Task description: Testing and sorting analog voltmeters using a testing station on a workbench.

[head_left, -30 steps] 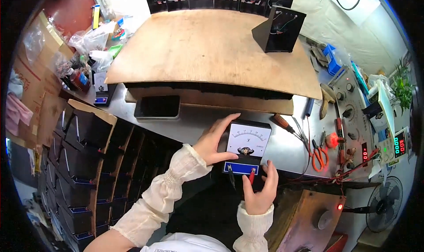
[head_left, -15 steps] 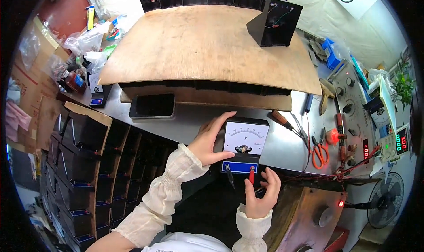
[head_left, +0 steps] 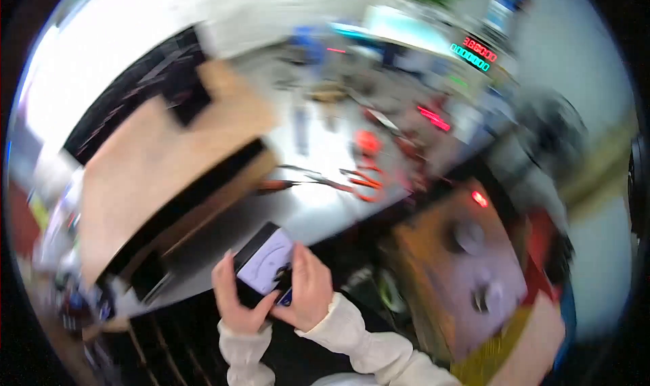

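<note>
An analog panel meter (head_left: 269, 259) with a white dial face and black housing is tilted between my two hands at the bench's front edge. My left hand (head_left: 238, 301) grips its left side, thumb toward the lower front. My right hand (head_left: 311, 288) wraps round its right side and covers much of the blue strip at its base. Motion blurs the picture, and whether the black and red clips are on the terminals cannot be made out.
Orange-handled pliers (head_left: 365, 184) and other hand tools lie on the metal bench beyond the meter. A large wooden board (head_left: 169, 149) stands to the left. At right are a box with a red lamp (head_left: 443, 278) and a fan (head_left: 550, 125).
The view has swung to the right and blurred. My right hand has left the red clip's area and now holds the meter's side. The meter has tilted with both hands on it.
</note>
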Tool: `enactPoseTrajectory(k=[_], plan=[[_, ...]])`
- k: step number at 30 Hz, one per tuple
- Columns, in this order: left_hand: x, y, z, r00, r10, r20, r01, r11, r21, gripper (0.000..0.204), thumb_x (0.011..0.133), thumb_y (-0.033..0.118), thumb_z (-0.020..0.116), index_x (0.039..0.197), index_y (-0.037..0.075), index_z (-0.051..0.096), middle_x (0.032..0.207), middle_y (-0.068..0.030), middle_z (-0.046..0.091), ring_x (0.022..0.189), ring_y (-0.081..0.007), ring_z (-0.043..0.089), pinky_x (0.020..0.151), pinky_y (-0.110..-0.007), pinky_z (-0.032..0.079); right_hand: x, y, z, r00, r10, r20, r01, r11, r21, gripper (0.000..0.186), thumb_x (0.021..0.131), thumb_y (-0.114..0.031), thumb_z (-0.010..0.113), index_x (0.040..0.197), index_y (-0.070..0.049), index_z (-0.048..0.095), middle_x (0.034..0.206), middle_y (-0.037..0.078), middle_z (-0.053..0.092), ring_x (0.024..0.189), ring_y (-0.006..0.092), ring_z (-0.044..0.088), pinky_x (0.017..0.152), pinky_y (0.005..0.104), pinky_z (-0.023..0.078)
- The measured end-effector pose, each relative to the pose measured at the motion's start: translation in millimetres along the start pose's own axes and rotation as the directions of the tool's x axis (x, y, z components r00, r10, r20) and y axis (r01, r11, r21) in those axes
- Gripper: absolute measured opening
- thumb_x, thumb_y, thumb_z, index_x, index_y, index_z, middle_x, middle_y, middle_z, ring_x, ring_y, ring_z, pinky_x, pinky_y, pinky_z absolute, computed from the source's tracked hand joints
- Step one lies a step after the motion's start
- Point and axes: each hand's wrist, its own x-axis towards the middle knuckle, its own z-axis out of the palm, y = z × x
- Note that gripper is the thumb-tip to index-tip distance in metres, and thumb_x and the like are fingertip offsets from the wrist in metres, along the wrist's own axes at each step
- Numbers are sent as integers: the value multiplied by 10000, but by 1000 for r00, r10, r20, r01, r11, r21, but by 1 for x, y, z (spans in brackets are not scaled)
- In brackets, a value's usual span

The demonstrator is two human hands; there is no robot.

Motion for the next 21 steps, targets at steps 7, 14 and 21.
enactPoseTrajectory(k=[7, 14, 21], plan=[[-13, 61, 42, 856, 242, 457, -184, 968, -169, 618, 678, 62, 780, 1264, 19, 588, 1226, -174, 579, 1172, -364, 535, 988, -411, 441, -115, 104, -174, 699, 464, -544, -679, 670, -299, 1084, 652, -420, 825, 1405, 147, 290, 1382, 369, 391, 1243, 483, 442, 1062, 489, 373], [-1, 86, 67, 775, 257, 577, -122, 957, -262, 470, 751, -19, 727, 1208, 1, 623, 1167, -176, 615, 1048, -332, 624, 899, -391, 515, -232, 173, -276, 164, 388, -907, -984, 126, -124, 1156, 627, -470, 839, 1441, 110, 258, 1342, 348, 420, 1252, 464, 431, 1057, 473, 386], [-13, 106, 82, 618, 276, 736, -200, 961, -192, 521, 736, 72, 760, 1237, 49, 620, 1099, -151, 625, 1002, -332, 593, 878, -394, 475, -230, 183, -264, 115, 322, -940, -992, 81, -94, 1156, 619, -492, 832, 1441, 87, 262, 1391, 318, 394, 1224, 456, 452, 1015, 509, 407]])
